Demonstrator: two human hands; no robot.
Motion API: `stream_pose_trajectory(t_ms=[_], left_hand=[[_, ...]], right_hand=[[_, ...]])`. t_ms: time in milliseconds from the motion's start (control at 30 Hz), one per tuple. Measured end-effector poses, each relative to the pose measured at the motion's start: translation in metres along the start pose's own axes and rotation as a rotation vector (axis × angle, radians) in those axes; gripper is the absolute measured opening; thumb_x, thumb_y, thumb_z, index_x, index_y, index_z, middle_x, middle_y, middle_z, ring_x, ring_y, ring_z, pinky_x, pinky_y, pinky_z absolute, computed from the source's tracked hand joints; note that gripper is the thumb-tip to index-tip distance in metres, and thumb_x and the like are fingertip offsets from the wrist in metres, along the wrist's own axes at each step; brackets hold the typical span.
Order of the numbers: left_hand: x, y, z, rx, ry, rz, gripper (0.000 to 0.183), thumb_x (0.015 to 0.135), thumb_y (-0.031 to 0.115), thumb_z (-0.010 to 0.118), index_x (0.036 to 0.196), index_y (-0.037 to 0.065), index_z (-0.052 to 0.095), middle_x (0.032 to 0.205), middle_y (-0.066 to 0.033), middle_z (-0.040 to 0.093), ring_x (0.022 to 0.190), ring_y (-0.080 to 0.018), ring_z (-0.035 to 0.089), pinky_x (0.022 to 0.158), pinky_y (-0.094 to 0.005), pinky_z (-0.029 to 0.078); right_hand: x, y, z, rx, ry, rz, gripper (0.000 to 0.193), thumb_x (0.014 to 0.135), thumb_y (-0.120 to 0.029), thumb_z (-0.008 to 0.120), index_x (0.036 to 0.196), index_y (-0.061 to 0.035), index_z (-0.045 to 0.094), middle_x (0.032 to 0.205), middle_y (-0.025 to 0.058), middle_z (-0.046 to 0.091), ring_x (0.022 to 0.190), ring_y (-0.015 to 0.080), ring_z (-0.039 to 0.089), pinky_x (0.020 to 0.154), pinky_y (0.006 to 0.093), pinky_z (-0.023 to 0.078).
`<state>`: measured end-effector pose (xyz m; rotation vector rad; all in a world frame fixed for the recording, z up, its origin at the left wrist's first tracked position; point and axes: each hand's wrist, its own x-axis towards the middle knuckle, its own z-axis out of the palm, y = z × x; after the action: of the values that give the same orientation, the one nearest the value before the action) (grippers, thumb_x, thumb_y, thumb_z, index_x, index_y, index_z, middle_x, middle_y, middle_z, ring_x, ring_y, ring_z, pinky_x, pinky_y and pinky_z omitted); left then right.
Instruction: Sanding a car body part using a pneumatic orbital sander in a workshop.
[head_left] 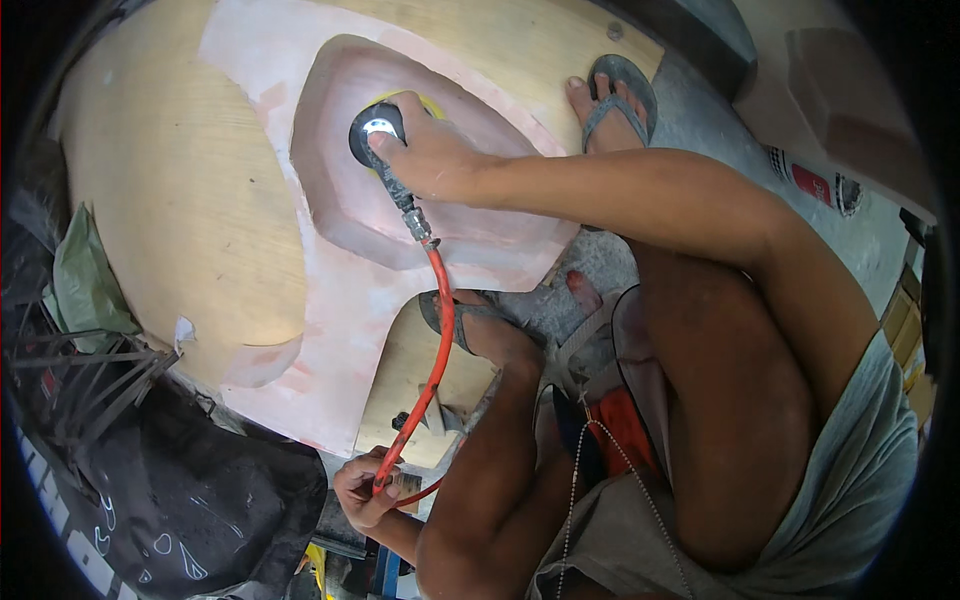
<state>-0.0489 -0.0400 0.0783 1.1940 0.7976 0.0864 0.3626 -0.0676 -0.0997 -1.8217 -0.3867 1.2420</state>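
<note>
My right hand (432, 158) is wrapped round a black pneumatic sander (362, 142), its thumb near a bright metal spot on top. A yellow edge of its pad shows behind my fingers. The sander sits inside the recess of a pinkish-white moulded panel (345, 310), apparently against the recess floor. From the sander's metal fitting (416, 222) a red air hose (442, 325) curves down towards me. Low in the view, my left hand (358, 492) pinches that hose, close to the panel's near edge.
Pale plywood (190, 190) lies beside and beneath the panel. My sandalled feet flank the recess, one sandal (625, 95) on the far right. Black sheeting (180, 490) and a green bag (85, 280) are at left. A can (815, 185) lies at right.
</note>
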Motion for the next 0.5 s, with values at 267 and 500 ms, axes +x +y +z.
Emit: stream_pose_trajectory(t_ms=[267,500], left_hand=[[0.003,0.003,0.002,-0.009,0.044,0.005,0.027,0.072,0.003,0.079,0.094,-0.009,0.068,0.078,-0.0144,0.069,0.070,-0.0222,0.062,0.079,-0.0411,0.051],[-0.003,0.036,-0.003,0.101,0.079,0.194,0.028,0.070,0.012,0.081,0.086,-0.007,0.069,0.069,-0.0177,0.068,0.059,-0.0267,0.066,0.067,-0.0388,0.055]], right_hand=[[0.007,0.010,0.005,-0.001,0.195,-0.148,0.061,0.103,-0.035,0.059,0.143,0.0046,0.036,0.119,0.0295,0.065,0.109,0.0438,0.066,0.098,0.0476,0.050],[0.004,-0.004,-0.042,-0.453,0.054,-0.427,0.056,0.096,-0.037,0.065,0.141,-0.0075,0.052,0.138,0.0256,0.059,0.121,0.0423,0.061,0.101,0.0501,0.049]])
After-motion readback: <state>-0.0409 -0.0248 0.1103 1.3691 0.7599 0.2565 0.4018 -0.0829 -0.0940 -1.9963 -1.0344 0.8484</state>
